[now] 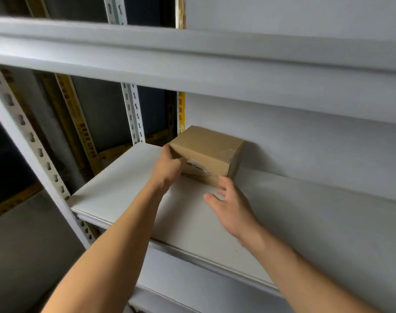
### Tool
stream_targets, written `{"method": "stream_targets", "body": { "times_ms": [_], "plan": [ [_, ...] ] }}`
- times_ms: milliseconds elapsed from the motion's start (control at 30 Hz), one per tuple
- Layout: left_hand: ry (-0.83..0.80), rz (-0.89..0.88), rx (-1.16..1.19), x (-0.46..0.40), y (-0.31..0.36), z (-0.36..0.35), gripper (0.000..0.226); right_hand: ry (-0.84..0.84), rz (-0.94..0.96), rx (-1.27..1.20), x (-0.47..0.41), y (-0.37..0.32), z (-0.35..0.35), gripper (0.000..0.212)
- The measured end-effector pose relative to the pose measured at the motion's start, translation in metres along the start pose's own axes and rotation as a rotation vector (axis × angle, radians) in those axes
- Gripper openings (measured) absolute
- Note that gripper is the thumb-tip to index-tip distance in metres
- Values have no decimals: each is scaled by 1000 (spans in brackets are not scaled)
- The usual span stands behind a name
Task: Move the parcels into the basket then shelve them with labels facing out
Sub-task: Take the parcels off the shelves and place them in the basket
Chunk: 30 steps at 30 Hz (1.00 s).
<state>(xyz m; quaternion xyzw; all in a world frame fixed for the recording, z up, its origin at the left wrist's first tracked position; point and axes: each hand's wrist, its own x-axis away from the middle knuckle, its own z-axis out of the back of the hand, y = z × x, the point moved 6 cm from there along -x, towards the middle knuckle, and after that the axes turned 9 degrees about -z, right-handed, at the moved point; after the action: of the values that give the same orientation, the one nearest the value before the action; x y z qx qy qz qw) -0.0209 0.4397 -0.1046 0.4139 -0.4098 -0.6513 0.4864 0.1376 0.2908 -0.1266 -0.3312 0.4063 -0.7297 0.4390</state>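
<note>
Shelving step. A cardboard parcel (206, 152) is set on the grey shelf (129, 188), close against the back wall (305, 136), and is being squared up. The left hand (167, 168) is curled over the parcel's near left corner and grips it; the right hand (228, 199) is held open, fingers spread, just beside the lower right corner, and contact there cannot be told. A white label (193, 164) is seen on the face turned toward the viewer, partly hidden by the left hand. The placement is judged nearly complete: the next move calls for a slight turn so the label faces straight out, then release. No basket is shown. Only this one parcel is carried by the shelf.
</note>
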Motion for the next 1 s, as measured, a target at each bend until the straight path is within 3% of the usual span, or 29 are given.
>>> {"method": "stream_targets", "body": {
  "times_ms": [100,267,400,500,600,800,867,1000],
  "plan": [
    [7,-18,-5,22,-2,-10,64,53,-63,-95,-3,15,7,65],
    [-17,-16,-24,53,3,-29,65,192,-115,-295,-2,30,33,99],
    [-99,-77,-50,48,26,-46,59,194,-98,-490,3,32,53,75],
    [-101,-59,70,52,26,-58,45,108,-110,-553,5,34,63,85],
    [-75,-40,183,71,33,-69,26,124,-132,-582,7,42,83,77],
    [-140,-97,41,106,48,-96,55,153,-111,-556,24,63,117,64],
    [-143,-111,50,120,54,-106,49,104,-73,-565,34,68,127,49],
    [-181,-172,112,148,70,-123,29,45,43,-606,58,78,150,41]
  ]
}}
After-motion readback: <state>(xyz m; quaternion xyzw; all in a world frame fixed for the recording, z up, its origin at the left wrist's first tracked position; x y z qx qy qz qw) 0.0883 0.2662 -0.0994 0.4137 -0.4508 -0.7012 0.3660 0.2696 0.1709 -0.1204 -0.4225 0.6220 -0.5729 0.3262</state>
